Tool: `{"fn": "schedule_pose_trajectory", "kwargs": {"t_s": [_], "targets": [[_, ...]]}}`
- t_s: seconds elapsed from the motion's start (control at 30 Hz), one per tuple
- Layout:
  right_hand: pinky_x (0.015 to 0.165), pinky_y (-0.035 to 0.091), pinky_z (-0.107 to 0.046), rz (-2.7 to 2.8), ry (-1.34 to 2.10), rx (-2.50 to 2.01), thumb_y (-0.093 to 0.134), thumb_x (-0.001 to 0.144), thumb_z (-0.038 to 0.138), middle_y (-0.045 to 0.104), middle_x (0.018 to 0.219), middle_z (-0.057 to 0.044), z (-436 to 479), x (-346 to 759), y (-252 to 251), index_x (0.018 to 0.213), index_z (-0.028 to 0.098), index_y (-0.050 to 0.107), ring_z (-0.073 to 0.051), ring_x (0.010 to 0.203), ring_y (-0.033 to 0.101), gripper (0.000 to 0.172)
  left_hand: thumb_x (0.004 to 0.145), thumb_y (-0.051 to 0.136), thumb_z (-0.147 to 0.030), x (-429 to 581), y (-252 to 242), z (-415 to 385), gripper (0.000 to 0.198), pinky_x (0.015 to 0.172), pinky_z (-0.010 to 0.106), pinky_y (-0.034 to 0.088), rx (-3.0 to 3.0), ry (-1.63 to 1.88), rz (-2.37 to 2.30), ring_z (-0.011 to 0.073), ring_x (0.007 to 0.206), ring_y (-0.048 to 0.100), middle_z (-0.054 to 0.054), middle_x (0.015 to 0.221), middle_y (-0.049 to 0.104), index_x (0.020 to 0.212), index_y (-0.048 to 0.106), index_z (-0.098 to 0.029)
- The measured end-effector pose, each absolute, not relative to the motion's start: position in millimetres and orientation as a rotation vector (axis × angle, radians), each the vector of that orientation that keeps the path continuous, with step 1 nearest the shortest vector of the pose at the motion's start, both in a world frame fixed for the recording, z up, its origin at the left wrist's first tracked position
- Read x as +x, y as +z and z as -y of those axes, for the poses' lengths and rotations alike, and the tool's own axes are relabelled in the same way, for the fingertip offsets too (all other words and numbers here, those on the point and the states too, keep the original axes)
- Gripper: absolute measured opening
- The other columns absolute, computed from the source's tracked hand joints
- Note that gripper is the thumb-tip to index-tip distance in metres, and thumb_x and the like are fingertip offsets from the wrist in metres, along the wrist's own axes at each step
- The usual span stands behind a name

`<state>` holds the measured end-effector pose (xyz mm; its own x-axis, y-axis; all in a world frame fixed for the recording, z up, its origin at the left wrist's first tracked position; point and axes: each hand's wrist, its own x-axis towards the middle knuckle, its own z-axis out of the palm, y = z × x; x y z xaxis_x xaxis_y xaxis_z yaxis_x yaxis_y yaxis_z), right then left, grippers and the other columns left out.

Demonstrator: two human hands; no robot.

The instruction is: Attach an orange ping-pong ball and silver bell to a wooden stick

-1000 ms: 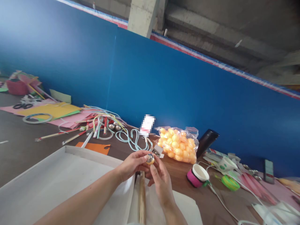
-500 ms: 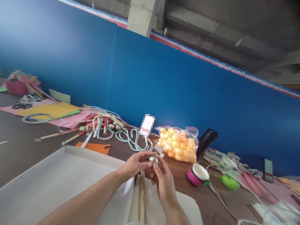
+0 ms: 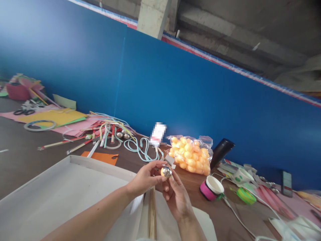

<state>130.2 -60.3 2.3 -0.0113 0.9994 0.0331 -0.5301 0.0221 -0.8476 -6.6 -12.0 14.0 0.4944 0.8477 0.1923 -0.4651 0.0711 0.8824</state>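
A small ball, shiny silver over most of its surface and orange on its left side, is held up between my two hands. My left hand pinches it from the left, fingers behind and thumb in front. From the right, my right hand touches it with thumb and fingertips, the other fingers curled below. Whether the silver is a foil wrap or a coating, I cannot tell. Just behind the hands lies a clear bag of orange balls, beside a small grey piece of card or foil.
A white tray stands at the left. Behind it are orange paper, tubes and sticks, silver balls and a light-blue cord. Rightward are a white-and-pink cup, black cylinder, green tape roll and phone.
The ball has turned in my fingers, so an orange patch now shows on its left side. Both hands have shifted slightly to the right.
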Motion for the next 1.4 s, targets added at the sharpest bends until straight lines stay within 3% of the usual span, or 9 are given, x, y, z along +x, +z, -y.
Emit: {"fn": "schedule_pose_trajectory", "kwargs": {"t_s": [0.17, 0.3, 0.43, 0.6, 0.73, 0.93, 1.17, 1.4], "targets": [[0.044, 0.033, -0.016, 0.869, 1.353, -0.779, 0.064, 0.079, 0.025, 0.057, 0.081, -0.001, 60.2, 131.0, 0.8, 0.121, 0.027, 0.052, -0.009, 0.058, 0.046, 0.044, 0.059, 0.075, -0.030, -5.3, 12.5, 12.4, 0.053, 0.060, 0.029, 0.049, 1.098, 0.994, -0.405, 0.0183, 0.065, 0.063, 0.006, 0.076, 0.066, 0.109, 0.059, -0.018], [0.048, 0.037, -0.018, 0.933, 1.224, -0.846, 0.064, 0.078, 0.023, 0.059, 0.099, -0.003, 60.6, 132.6, -0.4, 0.120, 0.028, 0.052, -0.009, 0.060, 0.048, 0.044, 0.057, 0.076, -0.027, -5.2, 10.2, 10.9, 0.051, 0.062, 0.028, 0.049, 1.091, 1.042, -0.440, 0.0187, 0.069, 0.063, 0.006, 0.075, 0.066, 0.105, 0.061, -0.019], [0.052, 0.040, -0.021, 1.018, 1.088, -0.956, 0.065, 0.078, 0.025, 0.061, 0.098, -0.005, 62.8, 130.7, 3.9, 0.120, 0.025, 0.052, -0.016, 0.073, 0.053, 0.044, 0.058, 0.076, -0.029, -6.3, 10.2, 9.8, 0.047, 0.063, 0.029, 0.049, 1.059, 1.045, -0.443, 0.0196, 0.072, 0.063, 0.006, 0.076, 0.066, 0.101, 0.063, -0.018], [0.052, 0.041, -0.022, 1.075, 1.047, -0.999, 0.065, 0.077, 0.027, 0.062, 0.099, -0.006, 64.8, 127.7, 9.1, 0.118, 0.024, 0.054, -0.017, 0.074, 0.053, 0.043, 0.062, 0.073, -0.033, -8.1, 13.6, 10.7, 0.044, 0.064, 0.033, 0.050, 1.035, 0.979, -0.396, 0.0211, 0.070, 0.064, 0.009, 0.083, 0.067, 0.101, 0.062, -0.016], [0.046, 0.037, -0.021, 1.077, 1.045, -1.014, 0.062, 0.079, 0.030, 0.060, 0.108, -0.008, 64.3, 128.4, 8.7, 0.119, 0.022, 0.053, -0.014, 0.065, 0.052, 0.041, 0.070, 0.065, -0.037, -8.8, 15.8, 12.5, 0.037, 0.065, 0.038, 0.051, 1.028, 0.885, -0.317, 0.0218, 0.067, 0.065, 0.011, 0.085, 0.066, 0.099, 0.061, -0.014], [0.042, 0.034, -0.019, 1.087, 1.027, -1.070, 0.061, 0.081, 0.033, 0.061, 0.090, -0.004, 60.4, 129.9, 3.5, 0.118, 0.020, 0.054, -0.007, 0.048, 0.041, 0.040, 0.072, 0.064, -0.035, -8.7, 9.8, 8.8, 0.032, 0.070, 0.030, 0.049, 1.023, 0.848, -0.383, 0.0161, 0.069, 0.063, 0.006, 0.076, 0.064, 0.095, 0.063, -0.013], [0.042, 0.041, -0.020, 1.022, 1.065, -1.109, 0.062, 0.079, 0.039, 0.063, 0.088, -0.005, 56.1, 129.7, -2.6, 0.116, 0.018, 0.055, -0.012, 0.056, 0.053, 0.043, 0.073, 0.062, -0.040, -3.8, 4.0, 7.2, 0.038, 0.064, 0.030, 0.050, 1.067, 0.838, -0.457, 0.0162, 0.065, 0.063, 0.007, 0.074, 0.063, 0.099, 0.062, -0.013], [0.042, 0.043, -0.014, 0.498, 0.909, -1.028, 0.070, 0.070, 0.039, 0.059, 0.094, 0.000, 42.2, 152.5, -8.9, 0.103, 0.024, 0.058, -0.012, 0.067, 0.060, 0.039, 0.080, 0.050, -0.038, 7.6, -7.6, -16.1, 0.035, 0.057, 0.027, 0.052, 1.359, 0.891, -0.822, 0.0134, 0.065, 0.061, 0.007, 0.083, 0.061, 0.103, 0.057, -0.013]]}}
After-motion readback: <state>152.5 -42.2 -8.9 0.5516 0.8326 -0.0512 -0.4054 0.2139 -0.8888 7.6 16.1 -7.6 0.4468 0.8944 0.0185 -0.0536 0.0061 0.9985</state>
